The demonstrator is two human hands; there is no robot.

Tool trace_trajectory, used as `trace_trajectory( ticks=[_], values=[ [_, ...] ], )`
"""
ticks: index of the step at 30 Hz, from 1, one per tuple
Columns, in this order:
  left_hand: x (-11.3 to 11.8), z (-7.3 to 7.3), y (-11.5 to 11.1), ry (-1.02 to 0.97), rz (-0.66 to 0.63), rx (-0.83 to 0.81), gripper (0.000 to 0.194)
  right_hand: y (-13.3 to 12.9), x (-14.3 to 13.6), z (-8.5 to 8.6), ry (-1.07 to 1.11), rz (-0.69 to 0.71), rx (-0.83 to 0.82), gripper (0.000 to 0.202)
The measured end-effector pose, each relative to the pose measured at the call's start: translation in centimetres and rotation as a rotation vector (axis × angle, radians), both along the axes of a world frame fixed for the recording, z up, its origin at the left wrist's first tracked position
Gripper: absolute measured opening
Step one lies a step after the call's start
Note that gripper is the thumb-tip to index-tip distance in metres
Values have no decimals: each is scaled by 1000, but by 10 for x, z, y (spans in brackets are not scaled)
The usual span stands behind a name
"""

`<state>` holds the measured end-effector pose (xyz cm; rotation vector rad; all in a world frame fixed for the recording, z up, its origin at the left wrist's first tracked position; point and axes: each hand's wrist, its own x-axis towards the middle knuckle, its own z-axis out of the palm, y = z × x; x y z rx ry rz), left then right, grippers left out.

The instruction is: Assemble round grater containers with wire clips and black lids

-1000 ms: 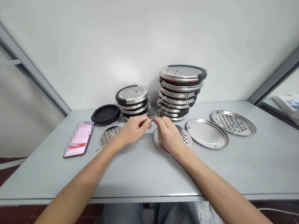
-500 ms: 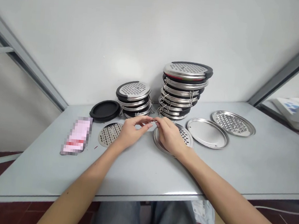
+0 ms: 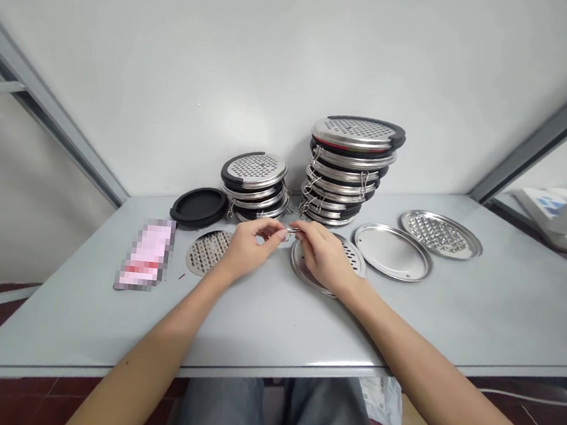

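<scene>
Between my two hands, above the middle of the table, is a small shiny metal clip (image 3: 289,233), partly covered by fingertips. My left hand (image 3: 251,248) pinches its left end with thumb and forefinger. From the other side, the fingers of my right hand (image 3: 326,255) are closed on it too. Under my right hand lies a round slotted metal grater plate (image 3: 353,263), partly hidden by the hand. A flat perforated grater disc (image 3: 205,255) lies left of my left wrist.
Two stacks of round graters with black rims and hanging wire clasps, a shorter stack (image 3: 254,172) and a taller stack (image 3: 351,159), stand against the wall. A black round lid (image 3: 198,208) and a pink blurred item (image 3: 146,253) lie left. Rightward are a shallow metal tray (image 3: 393,250) and a coarse grater (image 3: 442,234).
My fingers have shifted slightly around the clip, and more of it shows between them. Both hands stay in nearly the same place; the view has moved a little.
</scene>
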<state>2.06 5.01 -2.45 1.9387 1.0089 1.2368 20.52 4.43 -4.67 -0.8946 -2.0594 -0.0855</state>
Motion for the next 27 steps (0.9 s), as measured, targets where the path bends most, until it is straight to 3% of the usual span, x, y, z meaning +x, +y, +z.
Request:
trace_trajectory(
  ticks=[6, 10, 19, 22, 27],
  values=[
    [3, 1, -1, 46, 73, 49, 15, -1, 0, 1, -94, -68, 121, 29],
    [5, 3, -1, -59, 27, -56, 18, -1, 1, 3, -106, -82, 204, 28],
    [6, 5, 0, -165, -42, -224, 22, -3, 1, 3, -139, -109, 188, 25],
    [7, 6, -1, -114, -24, -194, 20, -6, -2, 5, -171, -103, 168, 30],
    [6, 8, -5, 124, 37, -11, 22, -6, -2, 5, -172, -57, 79, 32]
  ],
)
